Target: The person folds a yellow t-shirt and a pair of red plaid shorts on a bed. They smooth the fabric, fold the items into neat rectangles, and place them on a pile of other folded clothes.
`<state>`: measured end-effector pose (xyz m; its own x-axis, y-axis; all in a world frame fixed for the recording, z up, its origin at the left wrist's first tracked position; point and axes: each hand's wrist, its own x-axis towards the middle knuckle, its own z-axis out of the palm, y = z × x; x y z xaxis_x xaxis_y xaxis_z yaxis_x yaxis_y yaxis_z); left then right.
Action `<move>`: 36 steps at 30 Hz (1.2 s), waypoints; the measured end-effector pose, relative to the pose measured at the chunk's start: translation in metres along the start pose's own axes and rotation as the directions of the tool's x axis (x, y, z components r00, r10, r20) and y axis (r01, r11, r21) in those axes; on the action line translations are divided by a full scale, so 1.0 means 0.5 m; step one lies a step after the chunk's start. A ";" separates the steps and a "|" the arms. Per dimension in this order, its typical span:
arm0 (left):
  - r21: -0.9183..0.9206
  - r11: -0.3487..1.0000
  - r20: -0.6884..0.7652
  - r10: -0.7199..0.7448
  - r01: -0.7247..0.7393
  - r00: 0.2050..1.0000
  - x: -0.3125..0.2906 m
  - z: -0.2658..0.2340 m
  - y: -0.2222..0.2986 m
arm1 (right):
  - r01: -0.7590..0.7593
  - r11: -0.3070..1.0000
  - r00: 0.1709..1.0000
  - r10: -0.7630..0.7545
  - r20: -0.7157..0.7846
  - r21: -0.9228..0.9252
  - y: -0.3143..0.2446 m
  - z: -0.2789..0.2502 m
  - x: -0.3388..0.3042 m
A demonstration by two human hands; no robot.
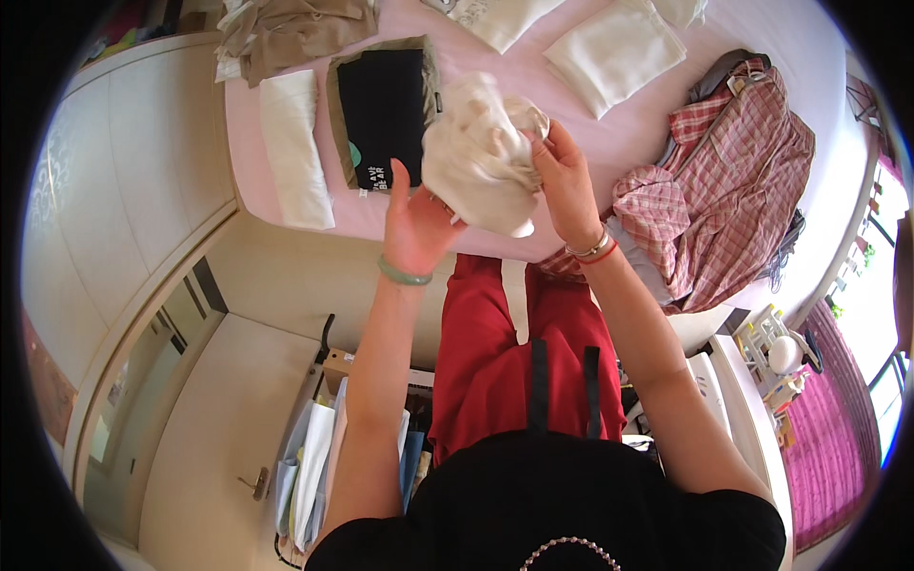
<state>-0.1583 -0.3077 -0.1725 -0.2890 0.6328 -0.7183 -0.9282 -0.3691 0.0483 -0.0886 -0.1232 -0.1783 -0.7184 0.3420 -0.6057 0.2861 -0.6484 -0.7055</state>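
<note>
In the head view I see the cream cloth (pixel 481 181) bunched up between the two hands, near the edge of the pink-sheeted bed (pixel 624 143). My right hand (pixel 568 181) has its side pinched, thumb against fingers. My left hand (pixel 421 226) is open, thumb spread wide, the fingers running in under the lower left of the cloth; their tips are hidden from me. Just left of the cloth lies the folded black garment (pixel 386 109), then a white strip (pixel 295 147). The plaid shirt (pixel 747 181) lies loosely heaped to the right.
</note>
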 end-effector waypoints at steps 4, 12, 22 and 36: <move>0.352 0.936 -0.080 0.045 -0.014 0.996 0.004 0.025 -0.031 | 0.091 0.981 0.995 -0.084 0.047 -0.172 0.012 -0.030 -0.006; 0.789 0.613 -0.236 0.255 0.032 0.938 0.094 0.057 -0.070 | -0.013 0.989 0.987 0.036 -0.157 0.144 0.016 -0.068 -0.025; 0.327 0.890 -0.077 0.361 -0.318 0.929 0.060 0.081 -0.065 | 0.017 0.929 0.944 -0.136 -0.299 -0.369 -0.003 -0.147 -0.006; 0.991 0.087 0.041 0.495 -0.097 0.868 0.056 -0.040 -0.017 | 0.108 0.962 0.935 -0.012 -0.354 0.252 -0.054 -0.130 -0.028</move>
<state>-0.1539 -0.3005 -0.2068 -0.7202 0.3945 -0.5707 -0.2853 0.5815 0.7619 -0.0448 -0.0662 -0.1749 -0.4508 0.5686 -0.6881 0.0377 -0.7580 -0.6511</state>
